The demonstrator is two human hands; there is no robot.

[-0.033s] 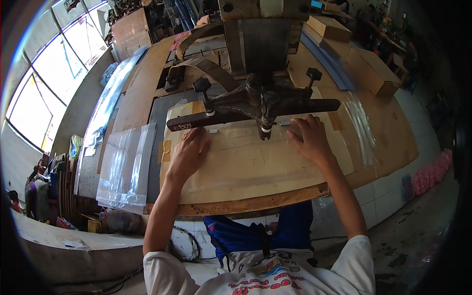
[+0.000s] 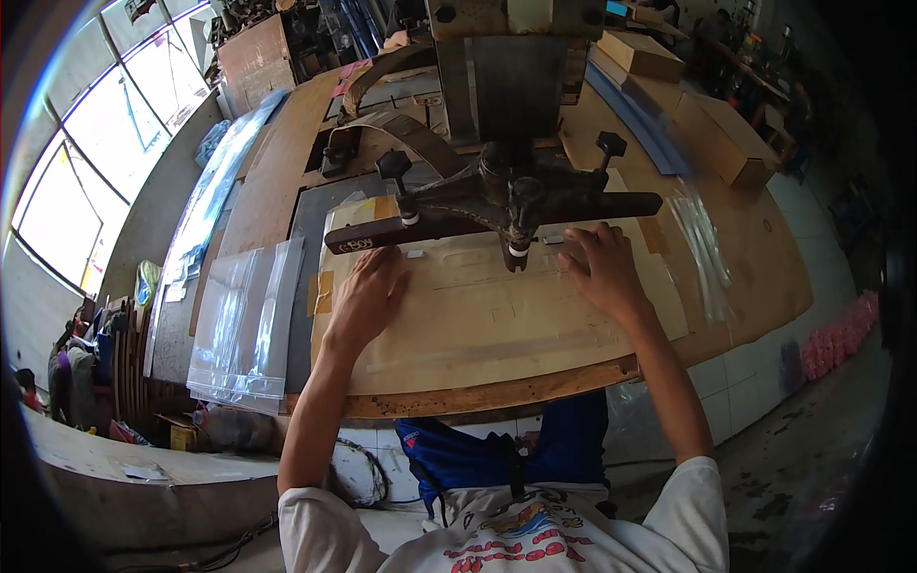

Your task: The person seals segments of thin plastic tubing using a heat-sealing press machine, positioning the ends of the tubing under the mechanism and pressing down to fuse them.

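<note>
Barely anything has moved since a moment ago: left hand [image 2: 371,296] and right hand [image 2: 607,272] rest apart, loosely spread, on the smooth tan board [image 2: 478,334] (faintly scratched), beside the dark metal bar [image 2: 449,225].

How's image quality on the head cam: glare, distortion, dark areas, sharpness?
Head view: windows at left largely blown out; head view: bright glare streaks on the clear plastic bags; head view: fisheye bows the table's wooden front edge, corners go black; head view: upper-right background dim, detail hard to make out; head view: left hand and right hand reasonably sharp.
</note>
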